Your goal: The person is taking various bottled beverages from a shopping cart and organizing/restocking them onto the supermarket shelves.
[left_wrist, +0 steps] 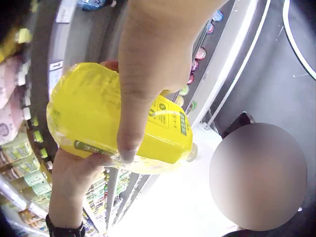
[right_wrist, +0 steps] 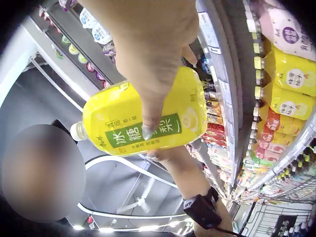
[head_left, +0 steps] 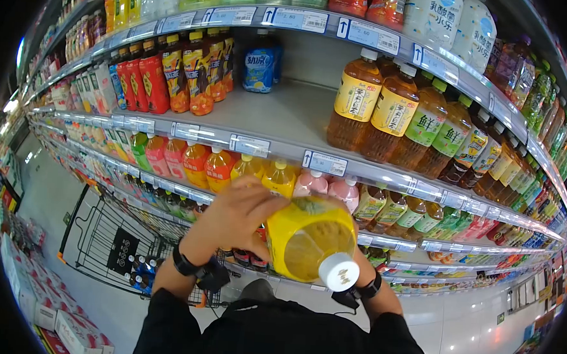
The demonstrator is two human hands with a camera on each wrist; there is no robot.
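Observation:
A large bottle with a yellow label and white cap (head_left: pixel 306 242) is held between both hands, its cap tilted toward the head camera. The left hand (head_left: pixel 233 216) grips its left side, thumb spread from the fingers. Mostly behind the bottle, the right hand (head_left: pixel 364 261) holds the other side. In the left wrist view the left thumb lies across the yellow bottle (left_wrist: pixel 89 111), with the right hand (left_wrist: pixel 74 173) at its lower side. The right wrist view shows the green strip with characters on the bottle (right_wrist: pixel 182 113), the right hand's (right_wrist: pixel 153 64) thumb over it.
Shelves of drinks (head_left: pixel 202 131) curve around in front. Amber tea bottles (head_left: pixel 355 97) stand right of a gap, a blue bottle (head_left: pixel 259 67) at its left. A shopping cart (head_left: pixel 95 231) holding small bottles stands lower left; stacked cartons (head_left: pixel 76 333) lie beyond it.

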